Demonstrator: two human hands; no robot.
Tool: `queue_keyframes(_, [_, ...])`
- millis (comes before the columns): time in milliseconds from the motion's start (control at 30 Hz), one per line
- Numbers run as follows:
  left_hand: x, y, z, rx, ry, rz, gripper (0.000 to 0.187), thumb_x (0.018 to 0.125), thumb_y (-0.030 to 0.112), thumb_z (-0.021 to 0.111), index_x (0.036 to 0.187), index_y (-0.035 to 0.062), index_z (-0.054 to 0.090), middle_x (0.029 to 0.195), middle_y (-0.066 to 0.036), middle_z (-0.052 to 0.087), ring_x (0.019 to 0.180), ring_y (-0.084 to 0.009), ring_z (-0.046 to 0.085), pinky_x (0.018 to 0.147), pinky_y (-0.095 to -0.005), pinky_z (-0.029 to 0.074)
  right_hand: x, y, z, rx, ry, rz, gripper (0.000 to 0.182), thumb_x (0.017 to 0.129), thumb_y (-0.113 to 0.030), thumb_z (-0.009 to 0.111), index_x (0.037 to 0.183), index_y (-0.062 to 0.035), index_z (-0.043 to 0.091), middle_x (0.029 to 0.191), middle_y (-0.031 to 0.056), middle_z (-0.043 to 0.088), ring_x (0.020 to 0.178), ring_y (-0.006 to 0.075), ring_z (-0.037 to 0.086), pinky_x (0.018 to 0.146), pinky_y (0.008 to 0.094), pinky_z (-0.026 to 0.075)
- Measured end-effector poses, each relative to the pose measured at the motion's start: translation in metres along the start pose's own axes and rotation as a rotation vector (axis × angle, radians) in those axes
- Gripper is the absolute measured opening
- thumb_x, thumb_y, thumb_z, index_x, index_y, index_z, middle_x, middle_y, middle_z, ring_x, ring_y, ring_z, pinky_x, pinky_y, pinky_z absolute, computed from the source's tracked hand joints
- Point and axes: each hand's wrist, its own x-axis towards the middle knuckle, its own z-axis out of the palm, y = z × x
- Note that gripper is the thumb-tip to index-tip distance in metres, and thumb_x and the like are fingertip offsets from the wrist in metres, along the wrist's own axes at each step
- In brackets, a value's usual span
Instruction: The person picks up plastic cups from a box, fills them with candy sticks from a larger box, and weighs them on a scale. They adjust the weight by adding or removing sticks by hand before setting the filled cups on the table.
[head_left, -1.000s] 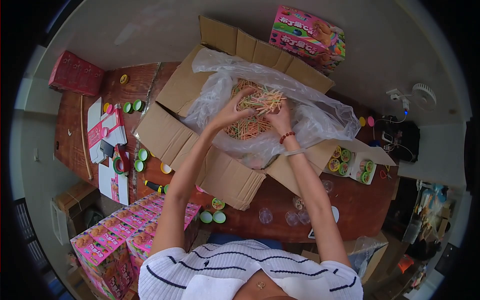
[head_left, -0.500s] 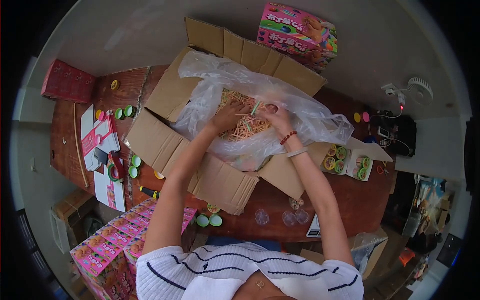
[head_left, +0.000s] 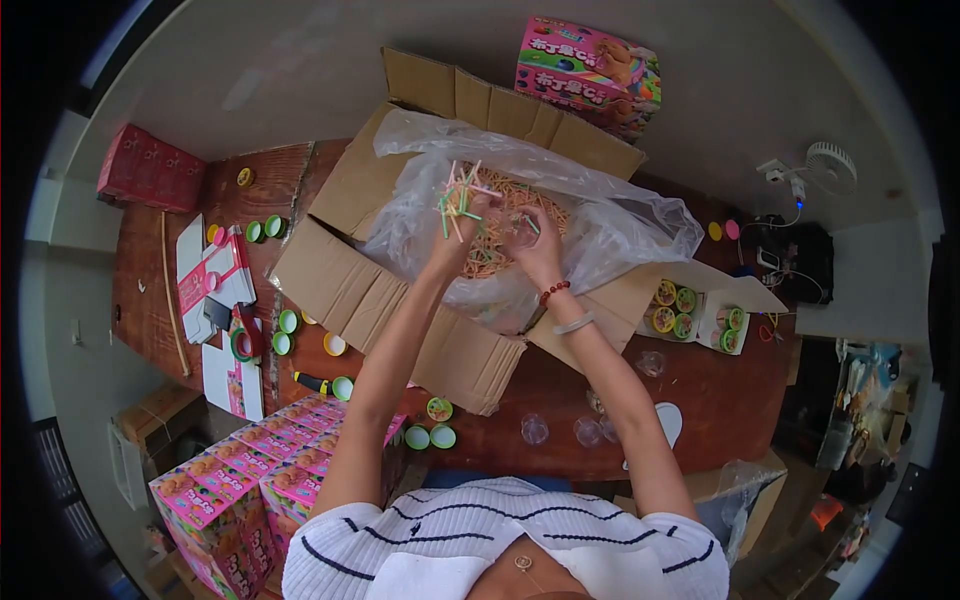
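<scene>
A large open cardboard box (head_left: 345, 295) stands on the table, lined with a clear plastic bag (head_left: 640, 225). Inside the bag lies a heap of thin coloured sticks (head_left: 490, 262). Above the heap, my left hand (head_left: 460, 225) is closed on a bunch of sticks (head_left: 461, 200), pink, green and yellow, which fan out over the fingers. Close to its right, my right hand (head_left: 538, 245) is wrapped round a small clear cup (head_left: 520, 232) with a green stick at its rim.
Pink printed boxes (head_left: 235, 470) are stacked at the lower left, others (head_left: 590, 75) behind the carton. Green lids (head_left: 430, 436) and clear cups (head_left: 535, 429) lie near the front edge. Small filled tubs (head_left: 673, 308) sit in a white box at the right.
My left hand has risen from the heap with a bunch of sticks. My right hand has shifted slightly left and lower, and the clear cup in it now shows.
</scene>
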Motion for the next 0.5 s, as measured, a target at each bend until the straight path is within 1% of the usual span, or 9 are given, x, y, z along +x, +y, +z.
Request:
queue_keyframes(33, [0.001, 0.006, 0.006, 0.039, 0.017, 0.012, 0.037, 0.104, 0.031, 0.056, 0.123, 0.0011, 0.065, 0.114, -0.009, 0.069, 0.106, -0.0181, 0.062, 0.096, -0.0353, 0.047, -0.002, -0.015, 0.002, -0.188, 0.034, -0.090, 0.063, 0.066, -0.001, 0.088, 0.121, -0.0078, 0.060, 0.118, 0.0073, 0.064, 0.109, 0.0213, 0.065, 0.093, 0.0345, 0.055])
queue_keyframes(167, [-0.005, -0.006, 0.017, -0.046, -0.097, -0.008, 0.045, 0.096, 0.030, 0.066, 0.130, 0.0005, 0.060, 0.135, -0.010, 0.063, 0.118, -0.0181, 0.058, 0.100, -0.0330, 0.046, -0.008, -0.051, 0.012, -0.209, 0.026, -0.102, 0.066, 0.063, -0.008, 0.091, 0.121, -0.0072, 0.059, 0.121, 0.0089, 0.064, 0.116, 0.0243, 0.063, 0.099, 0.0360, 0.052])
queue_keyframes(233, [-0.010, 0.028, 0.024, -0.042, -0.106, -0.035, 0.046, 0.094, 0.029, 0.067, 0.130, 0.0014, 0.060, 0.136, -0.010, 0.062, 0.118, -0.0179, 0.058, 0.100, -0.0322, 0.046, -0.006, -0.054, 0.014, -0.163, 0.039, -0.089, 0.071, 0.068, -0.010, 0.087, 0.132, -0.0082, 0.055, 0.122, 0.0142, 0.063, 0.112, 0.0312, 0.063, 0.096, 0.0402, 0.052])
queue_keyframes(333, [-0.006, 0.045, 0.025, -0.072, -0.137, -0.060, 0.048, 0.093, 0.027, 0.068, 0.135, 0.0053, 0.057, 0.137, -0.008, 0.061, 0.117, -0.0178, 0.056, 0.101, -0.0320, 0.045, -0.002, -0.057, 0.021, 0.092, 0.038, -0.147, 0.076, 0.068, -0.012, 0.088, 0.135, -0.0077, 0.052, 0.126, 0.0142, 0.063, 0.118, 0.0291, 0.062, 0.098, 0.0396, 0.051])
queue_keyframes(367, [-0.005, 0.046, 0.023, -0.010, -0.244, -0.122, 0.052, 0.095, 0.030, 0.066, 0.139, 0.0062, 0.053, 0.141, -0.009, 0.057, 0.121, -0.0182, 0.054, 0.103, -0.0333, 0.043, 0.004, -0.038, 0.022, -0.031, -0.052, -0.120, 0.072, 0.069, -0.013, 0.087, 0.131, -0.0070, 0.052, 0.126, 0.0137, 0.064, 0.122, 0.0263, 0.061, 0.097, 0.0378, 0.052])
queue_keyframes(400, [-0.002, 0.048, 0.019, 0.053, -0.352, -0.182, 0.056, 0.097, 0.033, 0.064, 0.144, 0.0072, 0.048, 0.144, -0.010, 0.054, 0.125, -0.0186, 0.051, 0.105, -0.0346, 0.042, 0.007, -0.033, 0.017, 0.057, -0.066, 0.043, 0.070, 0.069, -0.013, 0.088, 0.129, -0.0069, 0.053, 0.124, 0.0136, 0.065, 0.120, 0.0263, 0.062, 0.096, 0.0375, 0.052])
queue_keyframes(433, [0.006, 0.022, 0.007, 0.111, -0.348, 0.059, 0.061, 0.100, 0.038, 0.056, 0.151, 0.0090, 0.039, 0.154, -0.012, 0.043, 0.134, -0.0215, 0.045, 0.110, -0.0375, 0.038, 0.014, -0.030, 0.011, 0.144, -0.083, 0.196, 0.069, 0.068, -0.014, 0.088, 0.127, -0.0067, 0.053, 0.123, 0.0134, 0.066, 0.118, 0.0263, 0.064, 0.095, 0.0372, 0.053])
queue_keyframes(467, [0.013, 0.007, -0.005, -0.030, -0.312, 0.007, 0.063, 0.101, 0.040, 0.053, 0.154, 0.0097, 0.035, 0.156, -0.012, 0.040, 0.139, -0.0236, 0.040, 0.114, -0.0392, 0.036, 0.020, -0.016, 0.008, -0.029, -0.062, 0.029, 0.068, 0.066, -0.013, 0.088, 0.124, -0.0073, 0.053, 0.117, 0.0123, 0.069, 0.108, 0.0294, 0.068, 0.093, 0.0388, 0.054])
queue_keyframes(500, [0.017, -0.001, -0.017, -0.168, -0.281, -0.050, 0.066, 0.102, 0.042, 0.050, 0.156, 0.0105, 0.031, 0.158, -0.012, 0.036, 0.145, -0.0256, 0.036, 0.117, -0.0409, 0.033, 0.026, 0.005, 0.006, -0.027, -0.059, 0.033, 0.068, 0.066, -0.013, 0.088, 0.124, -0.0073, 0.053, 0.117, 0.0123, 0.069, 0.108, 0.0294, 0.068, 0.093, 0.0388, 0.054])
